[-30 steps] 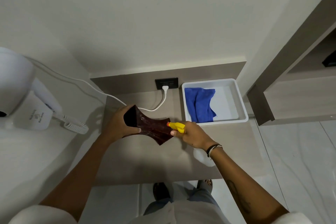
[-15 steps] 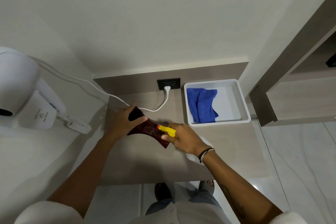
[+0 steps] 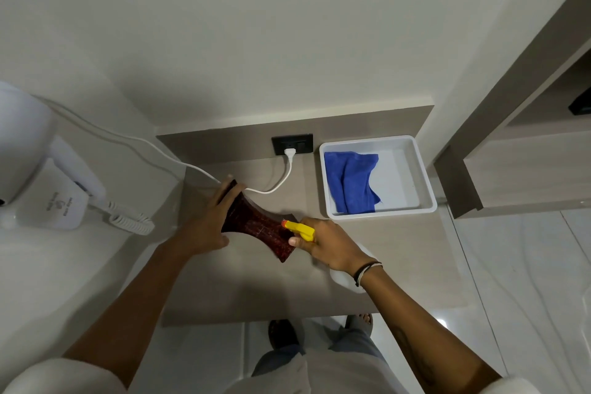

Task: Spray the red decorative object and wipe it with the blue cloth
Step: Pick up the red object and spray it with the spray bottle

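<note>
The red decorative object [image 3: 260, 227], dark red with a narrow waist and flared ends, lies tilted above the wooden counter [image 3: 256, 291]. My left hand [image 3: 209, 221] grips its far-left end. My right hand [image 3: 329, 248] holds a spray bottle [image 3: 300, 230] with a yellow nozzle that points at the object's near end; the bottle's white body shows below my wrist. The blue cloth [image 3: 350, 184] lies crumpled in a white tray [image 3: 427, 184] at the back right of the counter.
A white cord [image 3: 281, 184] runs from a black wall socket [image 3: 292, 144] across the counter behind the object. A white hair dryer [image 3: 41, 169] with a coiled cable hangs on the left wall. A wooden shelf unit [image 3: 518, 176] stands to the right.
My left hand has turned the red object, its dark open end no longer facing me. The spray nozzle has moved in closer over the object's near end.
</note>
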`<state>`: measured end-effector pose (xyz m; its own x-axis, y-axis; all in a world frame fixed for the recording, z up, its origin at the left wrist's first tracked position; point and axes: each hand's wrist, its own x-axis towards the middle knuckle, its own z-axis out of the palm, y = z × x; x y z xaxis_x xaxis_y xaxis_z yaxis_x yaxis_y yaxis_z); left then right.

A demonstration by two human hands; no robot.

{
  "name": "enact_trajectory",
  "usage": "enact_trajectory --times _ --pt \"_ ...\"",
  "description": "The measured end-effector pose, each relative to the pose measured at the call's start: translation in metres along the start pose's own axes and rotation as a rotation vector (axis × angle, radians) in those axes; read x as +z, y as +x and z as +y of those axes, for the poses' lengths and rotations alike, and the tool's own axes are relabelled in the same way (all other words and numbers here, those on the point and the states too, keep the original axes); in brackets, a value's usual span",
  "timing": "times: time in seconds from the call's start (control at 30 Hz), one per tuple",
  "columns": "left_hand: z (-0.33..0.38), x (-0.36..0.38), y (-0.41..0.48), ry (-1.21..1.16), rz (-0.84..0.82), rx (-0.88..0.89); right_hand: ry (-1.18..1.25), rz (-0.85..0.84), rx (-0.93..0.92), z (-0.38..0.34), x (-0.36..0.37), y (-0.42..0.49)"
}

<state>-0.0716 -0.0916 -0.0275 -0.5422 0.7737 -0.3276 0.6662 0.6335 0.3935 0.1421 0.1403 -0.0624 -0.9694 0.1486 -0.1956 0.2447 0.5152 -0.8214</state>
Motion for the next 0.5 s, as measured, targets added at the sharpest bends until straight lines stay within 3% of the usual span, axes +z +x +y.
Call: enact_trajectory --times 0.23,0.5 --pt "0.016 -0.012 0.002 0.28 0.091 0.103 0.026 -0.003 -0.012 -0.007 0.002 -0.003" --pt "0.021 -0.006 -0.003 0.089 0.1 -0.015 0.042 -0.003 0.023 -0.011 0.001 -0.009"
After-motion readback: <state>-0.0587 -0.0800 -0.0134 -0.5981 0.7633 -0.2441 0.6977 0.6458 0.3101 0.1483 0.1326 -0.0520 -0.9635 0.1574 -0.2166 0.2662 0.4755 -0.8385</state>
